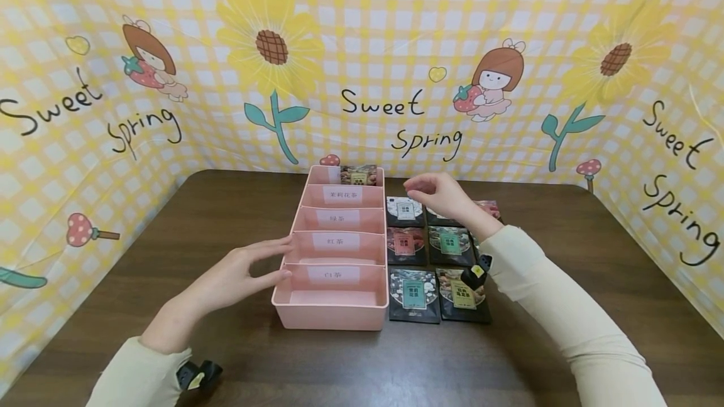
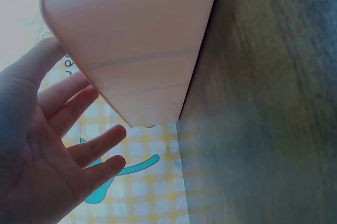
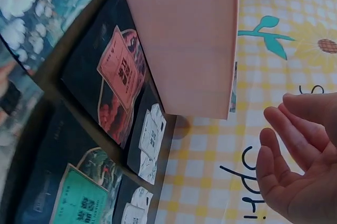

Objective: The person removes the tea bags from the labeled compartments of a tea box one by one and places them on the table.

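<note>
A long pink divided box (image 1: 330,320) stands lengthwise on the table, its compartments marked with white paper labels. One dark tea sachet (image 1: 362,175) with a yellow-green label sits upright in the farthest compartment. My left hand (image 1: 234,275) rests its fingertips and thumb at the box's left rim, fingers spread. Right of the box, my right hand (image 1: 438,196) hovers over the back of the sachet rows, fingers loosely bent, nothing between them. Just below it lies a sachet with a white label (image 1: 405,211). The right wrist view shows that hand (image 3: 300,155) beyond the box's back end.
Other flat sachets lie in rows by the box: one red-labelled (image 1: 405,245), one green-labelled (image 1: 450,245), one teal-labelled (image 1: 415,295) and one yellow-labelled (image 1: 465,295). Another reddish sachet (image 1: 489,208) shows partly behind my right wrist. A yellow checked cloth (image 1: 362,68) surrounds the dark wooden table (image 1: 237,357).
</note>
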`<action>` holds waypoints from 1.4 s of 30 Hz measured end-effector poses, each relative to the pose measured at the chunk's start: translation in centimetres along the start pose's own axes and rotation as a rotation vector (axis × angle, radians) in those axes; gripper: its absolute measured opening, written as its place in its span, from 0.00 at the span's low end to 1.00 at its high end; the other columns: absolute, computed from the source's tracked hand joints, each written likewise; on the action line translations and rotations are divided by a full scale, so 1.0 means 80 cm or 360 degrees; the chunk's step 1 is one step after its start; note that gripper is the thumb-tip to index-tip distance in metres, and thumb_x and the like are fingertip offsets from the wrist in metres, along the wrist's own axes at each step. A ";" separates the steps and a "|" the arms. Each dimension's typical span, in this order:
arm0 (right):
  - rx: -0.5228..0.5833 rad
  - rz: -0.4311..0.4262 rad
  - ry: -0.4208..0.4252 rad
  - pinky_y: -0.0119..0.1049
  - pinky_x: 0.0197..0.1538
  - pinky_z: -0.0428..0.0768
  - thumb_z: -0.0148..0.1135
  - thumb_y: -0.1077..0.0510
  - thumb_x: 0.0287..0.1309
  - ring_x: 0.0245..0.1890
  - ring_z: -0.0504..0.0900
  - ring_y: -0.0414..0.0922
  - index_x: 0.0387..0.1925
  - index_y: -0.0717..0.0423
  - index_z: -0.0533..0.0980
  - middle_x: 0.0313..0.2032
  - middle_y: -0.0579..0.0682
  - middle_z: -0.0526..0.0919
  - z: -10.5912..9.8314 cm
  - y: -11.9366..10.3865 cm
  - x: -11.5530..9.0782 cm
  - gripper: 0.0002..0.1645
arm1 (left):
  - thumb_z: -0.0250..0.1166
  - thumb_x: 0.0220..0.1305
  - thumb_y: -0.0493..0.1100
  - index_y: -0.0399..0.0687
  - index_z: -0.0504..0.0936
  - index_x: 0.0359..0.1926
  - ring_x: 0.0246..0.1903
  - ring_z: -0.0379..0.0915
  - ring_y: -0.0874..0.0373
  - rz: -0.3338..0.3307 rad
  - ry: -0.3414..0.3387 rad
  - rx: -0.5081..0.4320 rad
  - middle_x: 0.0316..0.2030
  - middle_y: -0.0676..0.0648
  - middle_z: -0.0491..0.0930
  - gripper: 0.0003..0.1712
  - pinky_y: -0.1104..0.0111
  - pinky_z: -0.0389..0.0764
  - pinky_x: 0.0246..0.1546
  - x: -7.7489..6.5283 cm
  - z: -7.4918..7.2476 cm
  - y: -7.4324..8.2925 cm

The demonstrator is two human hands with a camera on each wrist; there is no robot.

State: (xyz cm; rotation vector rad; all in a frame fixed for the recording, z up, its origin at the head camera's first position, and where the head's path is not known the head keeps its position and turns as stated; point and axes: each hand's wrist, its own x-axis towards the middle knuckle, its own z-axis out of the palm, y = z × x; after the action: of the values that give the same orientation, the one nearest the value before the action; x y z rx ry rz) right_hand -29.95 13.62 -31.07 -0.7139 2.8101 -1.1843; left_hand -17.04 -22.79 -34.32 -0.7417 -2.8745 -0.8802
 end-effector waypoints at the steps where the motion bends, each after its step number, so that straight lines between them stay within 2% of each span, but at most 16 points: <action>1: 0.0006 -0.0014 0.0006 0.46 0.49 0.80 0.57 0.59 0.62 0.45 0.82 0.52 0.50 0.60 0.78 0.48 0.59 0.83 0.001 0.000 0.004 0.16 | 0.62 0.60 0.54 0.47 0.74 0.60 0.63 0.66 0.46 0.0002 0.0000 -0.0002 0.61 0.46 0.73 0.29 0.50 0.69 0.60 0.000 0.000 0.000; 19: 0.0025 0.0030 0.0126 0.45 0.55 0.77 0.56 0.60 0.62 0.49 0.80 0.55 0.48 0.64 0.78 0.48 0.62 0.82 0.019 -0.005 0.060 0.16 | 0.62 0.60 0.55 0.47 0.74 0.60 0.63 0.66 0.47 0.0000 -0.0003 -0.0006 0.62 0.48 0.72 0.30 0.50 0.69 0.60 -0.001 -0.002 0.002; 25: 0.0071 0.0057 0.0124 0.46 0.55 0.77 0.56 0.60 0.62 0.50 0.79 0.55 0.50 0.66 0.77 0.49 0.62 0.81 0.023 -0.007 0.077 0.17 | 0.62 0.60 0.54 0.47 0.74 0.60 0.63 0.66 0.47 0.0001 -0.0004 -0.0006 0.62 0.47 0.72 0.29 0.50 0.69 0.59 -0.001 -0.002 0.002; 33: 0.0041 0.0093 0.0104 0.45 0.52 0.79 0.58 0.58 0.61 0.48 0.80 0.55 0.50 0.63 0.77 0.48 0.61 0.82 0.032 -0.003 0.101 0.17 | 0.63 0.60 0.54 0.47 0.73 0.60 0.62 0.67 0.48 0.0011 0.0009 0.0018 0.62 0.48 0.72 0.30 0.51 0.69 0.59 -0.001 -0.001 0.001; 42: -0.0016 0.0176 0.0059 0.43 0.53 0.79 0.56 0.57 0.62 0.51 0.78 0.54 0.52 0.60 0.77 0.51 0.57 0.81 0.041 -0.001 0.113 0.18 | 0.63 0.60 0.54 0.47 0.74 0.60 0.63 0.66 0.48 0.0007 0.0003 0.0000 0.62 0.48 0.72 0.29 0.50 0.69 0.59 -0.001 -0.001 0.000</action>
State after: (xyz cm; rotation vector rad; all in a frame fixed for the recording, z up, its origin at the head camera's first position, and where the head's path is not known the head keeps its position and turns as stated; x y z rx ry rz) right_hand -37.43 7.60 -31.87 -0.5342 2.8457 -1.1781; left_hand -17.00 -22.87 -34.25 -0.7465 -2.8703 -0.8797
